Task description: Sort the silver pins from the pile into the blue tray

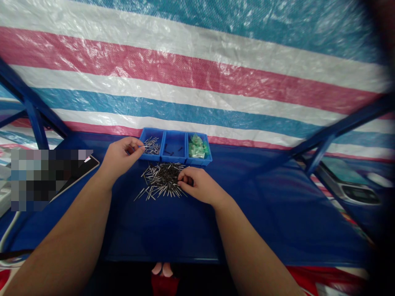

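Note:
My left hand (124, 153) is at the left edge of the left blue bin (142, 135), its fingers pinched on what looks like a thin silvery metal pin (144, 146). More silvery pins (152, 146) lie loose inside that bin. In front of the bins is a heaped pile of thin metal pins (163, 177), some bright and some dark. At the pile's right side, my right hand (199, 185) has its fingertips closed together among the pins. What those fingertips hold, if anything, is hidden.
The middle blue bin (174, 142) has a few dark pieces in it; the right one (210, 158) contains crumpled green plastic (197, 146). A dark flat device, partly blurred out, lies left. Blue frame bars (36, 119) flank the blue table (247, 205). A scale-like device (352, 185) is far right.

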Motion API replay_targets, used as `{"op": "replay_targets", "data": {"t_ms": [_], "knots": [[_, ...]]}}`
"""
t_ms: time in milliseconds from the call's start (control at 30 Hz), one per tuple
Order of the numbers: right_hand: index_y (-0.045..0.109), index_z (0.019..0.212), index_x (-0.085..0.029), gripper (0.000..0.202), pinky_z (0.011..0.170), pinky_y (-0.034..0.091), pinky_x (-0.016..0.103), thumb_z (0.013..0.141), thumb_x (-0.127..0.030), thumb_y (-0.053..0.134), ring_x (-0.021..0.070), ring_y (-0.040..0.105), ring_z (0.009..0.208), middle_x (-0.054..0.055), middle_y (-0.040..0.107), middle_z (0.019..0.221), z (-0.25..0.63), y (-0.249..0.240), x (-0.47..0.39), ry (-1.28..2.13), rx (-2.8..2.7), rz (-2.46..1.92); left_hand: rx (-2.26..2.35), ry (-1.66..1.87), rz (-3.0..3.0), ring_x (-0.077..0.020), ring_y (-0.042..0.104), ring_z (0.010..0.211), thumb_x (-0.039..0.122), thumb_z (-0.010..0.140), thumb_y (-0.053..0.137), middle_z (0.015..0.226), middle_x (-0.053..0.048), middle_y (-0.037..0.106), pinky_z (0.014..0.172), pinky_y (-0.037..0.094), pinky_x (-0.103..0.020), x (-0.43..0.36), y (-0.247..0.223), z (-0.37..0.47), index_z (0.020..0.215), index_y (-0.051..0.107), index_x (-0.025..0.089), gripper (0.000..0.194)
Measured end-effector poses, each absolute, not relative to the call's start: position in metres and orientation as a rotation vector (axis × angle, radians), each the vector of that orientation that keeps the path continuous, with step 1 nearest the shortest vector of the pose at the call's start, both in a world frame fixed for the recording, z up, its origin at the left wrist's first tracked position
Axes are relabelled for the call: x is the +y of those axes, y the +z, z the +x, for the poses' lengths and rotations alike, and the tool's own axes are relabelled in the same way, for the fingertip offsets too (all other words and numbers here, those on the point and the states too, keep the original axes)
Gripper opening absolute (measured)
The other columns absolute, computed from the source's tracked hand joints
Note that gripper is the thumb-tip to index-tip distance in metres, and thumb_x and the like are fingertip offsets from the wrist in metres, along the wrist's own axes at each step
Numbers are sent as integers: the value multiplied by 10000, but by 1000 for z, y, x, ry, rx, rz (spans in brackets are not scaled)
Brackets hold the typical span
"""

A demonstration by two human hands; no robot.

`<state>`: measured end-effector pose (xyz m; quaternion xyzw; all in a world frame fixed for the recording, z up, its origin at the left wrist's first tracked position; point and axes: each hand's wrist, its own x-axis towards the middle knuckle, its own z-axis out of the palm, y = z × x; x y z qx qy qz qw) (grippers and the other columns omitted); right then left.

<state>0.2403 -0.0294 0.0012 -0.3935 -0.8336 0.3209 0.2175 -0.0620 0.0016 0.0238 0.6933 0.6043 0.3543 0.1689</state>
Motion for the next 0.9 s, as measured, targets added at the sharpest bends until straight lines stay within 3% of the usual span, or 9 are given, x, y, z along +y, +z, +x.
{"op": "replay_targets", "data": {"t_ms": [67, 167, 367, 500, 900], "knots": [[664, 922, -177, 69, 681, 411, 261, 873, -136, 637, 132, 562, 721, 8, 624, 792, 240, 1, -29, 893, -2310, -1085, 1796, 1016, 1972, -143, 572, 642, 476, 831, 650, 772, -13, 668, 640, 452, -272, 3, 21, -64, 1038, 655, 185, 357], [664, 925, -176, 72, 681, 410, 261, 872, -135, 636, 131, 562, 719, 8, 623, 791, 241, 2, -30, 889, -2308, -1082, 1773, 840, 2034, -142, 570, 626, 454, 813, 652, 735, -4, 663, 623, 435, -272, 3, 23, -68, 928, 642, 198, 282], [665, 916, -175, 63, 672, 397, 253, 869, -144, 637, 125, 562, 712, 6, 628, 788, 241, 5, -31, 886, -2307, -1106, 1444, 1, 1935, -174, 630, 646, 531, 701, 712, 719, -11, 699, 580, 422, -276, -13, 37, -69, 789, 683, 206, 338], [646, 891, -181, 24, 648, 374, 247, 876, -166, 635, 114, 561, 674, -9, 636, 753, 240, 9, -36, 914, -2287, -1175, 1485, -284, 1940, -203, 650, 682, 502, 590, 787, 741, -21, 717, 578, 405, -282, -21, 39, -56, 792, 716, 204, 366], [614, 817, -202, 215, 606, 292, 245, 739, -198, 814, 112, 556, 671, -37, 661, 752, 230, 24, -53, 911, -2484, -1298, 1547, -190, 2055, -195, 657, 645, 244, 642, 711, 700, -24, 727, 566, 396, -269, -23, 31, -39, 729, 751, 215, 100]]}}
